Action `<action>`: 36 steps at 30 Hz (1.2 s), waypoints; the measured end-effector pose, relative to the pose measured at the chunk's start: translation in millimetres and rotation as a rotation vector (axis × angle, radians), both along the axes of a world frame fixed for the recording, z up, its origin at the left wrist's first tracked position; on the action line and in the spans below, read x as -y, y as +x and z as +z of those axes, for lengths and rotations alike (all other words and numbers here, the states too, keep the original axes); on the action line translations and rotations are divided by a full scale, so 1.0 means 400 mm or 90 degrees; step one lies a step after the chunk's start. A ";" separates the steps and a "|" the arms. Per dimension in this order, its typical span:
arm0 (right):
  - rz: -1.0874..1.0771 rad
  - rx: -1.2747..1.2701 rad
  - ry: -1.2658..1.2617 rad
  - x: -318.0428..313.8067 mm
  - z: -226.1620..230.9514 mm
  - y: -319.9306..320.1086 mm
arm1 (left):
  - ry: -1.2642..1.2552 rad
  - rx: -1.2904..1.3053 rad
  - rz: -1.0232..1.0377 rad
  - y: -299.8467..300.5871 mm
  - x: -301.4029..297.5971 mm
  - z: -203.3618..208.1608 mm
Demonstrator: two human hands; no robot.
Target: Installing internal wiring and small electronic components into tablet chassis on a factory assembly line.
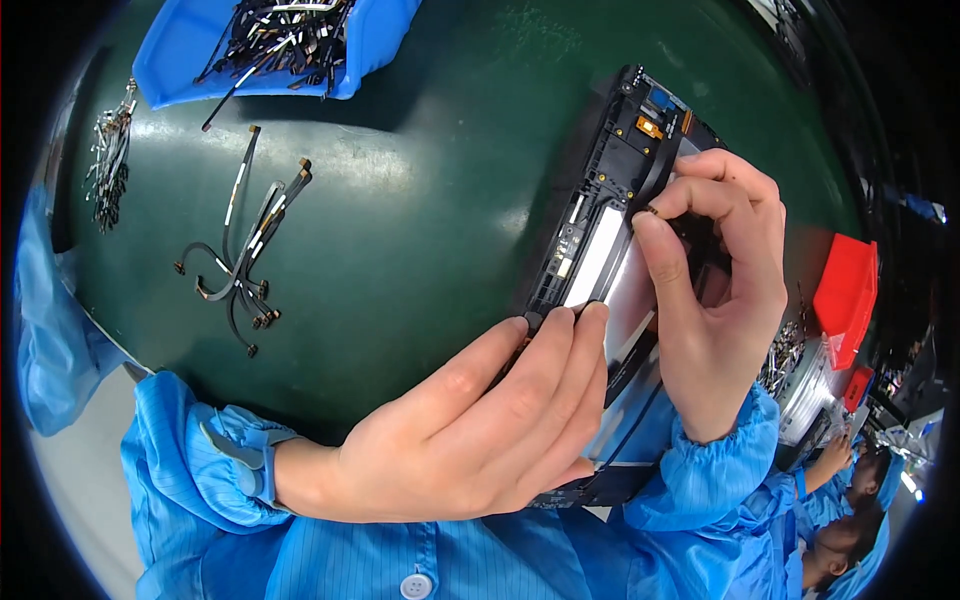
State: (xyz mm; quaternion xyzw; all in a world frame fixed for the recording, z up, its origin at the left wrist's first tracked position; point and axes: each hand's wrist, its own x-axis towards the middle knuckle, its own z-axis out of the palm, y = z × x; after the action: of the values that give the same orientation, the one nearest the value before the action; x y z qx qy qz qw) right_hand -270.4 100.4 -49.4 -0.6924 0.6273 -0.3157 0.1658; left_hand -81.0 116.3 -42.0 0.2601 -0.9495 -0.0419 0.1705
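An opened tablet-like device (600,235) lies tilted in front of me, with black frame parts, a small circuit board and silver panels inside. My left hand (470,420) lies across its lower left part, fingertips pressed on the frame edge and thumb on the near side. Above the silver panels, my right hand (725,260) pinches a thin black flex cable (662,165) between thumb and index finger. A small gold-coloured connector end shows at those fingertips. The cable's upper stretch curves up along the device; part of it is hidden by my fingers.
On the green table (430,240), several loose flex cables (245,255) lie to the left. A further cable bundle (110,160) is at the far left. A blue bin (375,50) full of cables stands at the back. Right are a red bin (846,295) and co-workers in blue.
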 end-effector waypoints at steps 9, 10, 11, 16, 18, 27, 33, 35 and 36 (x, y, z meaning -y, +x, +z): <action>0.032 -0.330 -0.029 -0.084 0.060 0.073 | -0.008 -0.010 0.008 0.002 0.000 -0.002; 0.013 -0.348 -0.046 -0.084 0.057 0.073 | -0.004 -0.003 0.002 0.005 -0.003 0.003; 0.015 -0.350 -0.066 -0.070 0.055 0.066 | -0.010 -0.008 0.001 0.008 -0.007 0.006; 0.048 -0.311 -0.124 -0.063 0.035 0.033 | 0.167 -0.009 -0.022 0.026 0.007 0.051; 0.065 -0.200 -0.031 -0.066 0.072 0.027 | 0.239 0.019 -0.056 0.027 0.043 0.105; 0.108 -0.234 0.110 -0.315 0.164 0.020 | 0.067 0.133 0.142 -0.225 0.615 0.197; -0.044 -0.086 0.073 -0.442 0.032 0.012 | 0.183 0.059 0.479 -0.339 0.898 -0.056; -0.069 -0.070 0.059 -0.437 0.025 0.023 | 0.218 0.053 0.502 -0.359 0.916 -0.050; -0.071 -0.072 0.061 -0.423 0.031 0.023 | 0.271 0.077 0.562 -0.359 0.910 -0.009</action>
State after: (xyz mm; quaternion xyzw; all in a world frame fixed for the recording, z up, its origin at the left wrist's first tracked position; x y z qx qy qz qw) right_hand -261.2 269.4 -36.9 -0.6645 0.6875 -0.2542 0.1454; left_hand -224.5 -247.7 -45.7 0.6689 -0.7270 -0.1432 0.0596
